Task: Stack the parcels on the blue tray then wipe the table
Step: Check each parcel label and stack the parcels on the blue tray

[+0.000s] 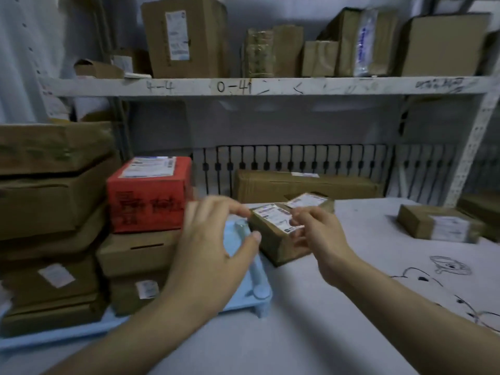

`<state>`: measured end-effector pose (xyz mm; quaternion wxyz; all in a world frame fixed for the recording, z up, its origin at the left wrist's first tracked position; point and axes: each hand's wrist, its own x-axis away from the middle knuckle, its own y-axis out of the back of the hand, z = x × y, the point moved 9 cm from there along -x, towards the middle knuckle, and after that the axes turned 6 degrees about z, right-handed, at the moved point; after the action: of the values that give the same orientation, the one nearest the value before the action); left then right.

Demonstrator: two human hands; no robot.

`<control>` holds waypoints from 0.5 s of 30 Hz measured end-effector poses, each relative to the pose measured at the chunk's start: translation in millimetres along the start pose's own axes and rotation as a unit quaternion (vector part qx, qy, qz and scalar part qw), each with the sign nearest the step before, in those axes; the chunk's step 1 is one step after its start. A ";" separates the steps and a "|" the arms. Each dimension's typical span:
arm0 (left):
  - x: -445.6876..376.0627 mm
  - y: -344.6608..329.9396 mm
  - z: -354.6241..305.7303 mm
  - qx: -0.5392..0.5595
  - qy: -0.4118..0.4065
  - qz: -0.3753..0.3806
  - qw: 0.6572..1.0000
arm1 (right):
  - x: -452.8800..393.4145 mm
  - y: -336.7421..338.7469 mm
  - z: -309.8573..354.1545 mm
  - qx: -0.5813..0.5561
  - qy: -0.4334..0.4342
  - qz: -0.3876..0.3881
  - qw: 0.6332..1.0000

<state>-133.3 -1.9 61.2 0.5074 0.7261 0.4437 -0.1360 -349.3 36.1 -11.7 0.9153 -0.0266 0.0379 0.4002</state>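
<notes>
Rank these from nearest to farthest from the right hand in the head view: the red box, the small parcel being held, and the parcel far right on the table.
1. small parcel, gripped by the right hand
2. red box, on the left stack
3. far-right parcel, on the table's right side

Bench (338, 307) open front and right. Blue tray (259, 269) crowded left by stacked parcels (135, 253) (red box (148, 196) topmost); bare strip along its right rim. Lone parcel (438, 223) far right.

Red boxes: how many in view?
1. The red box sits atop the brown stack on the blue tray, left of both hands. Others may be hidden behind the stacks.
</notes>
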 end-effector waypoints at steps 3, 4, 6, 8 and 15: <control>1.0 -62.6 25.6 0.063 0.110 0.088 0.988 | -9.8 45.7 -30.8 0.037 -0.046 -0.031 0.998; 2.5 -77.8 36.0 0.100 0.161 0.113 0.975 | -12.0 54.4 -36.8 0.050 -0.055 -0.036 0.997; 3.9 -105.6 52.6 0.172 0.246 0.138 0.944 | -17.4 67.2 -47.3 0.067 -0.071 -0.040 0.994; 2.4 -126.6 64.5 0.217 0.304 0.152 0.915 | -25.3 70.0 -55.1 0.081 -0.083 -0.030 0.993; -18.1 -183.6 88.4 0.341 0.423 0.163 0.824 | -59.5 33.8 -65.4 0.078 -0.071 0.048 0.993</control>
<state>-264.9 -70.0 -79.8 0.0052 0.9008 0.4155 0.1262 -417.5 10.4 -72.0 0.8946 0.0751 0.0056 0.4404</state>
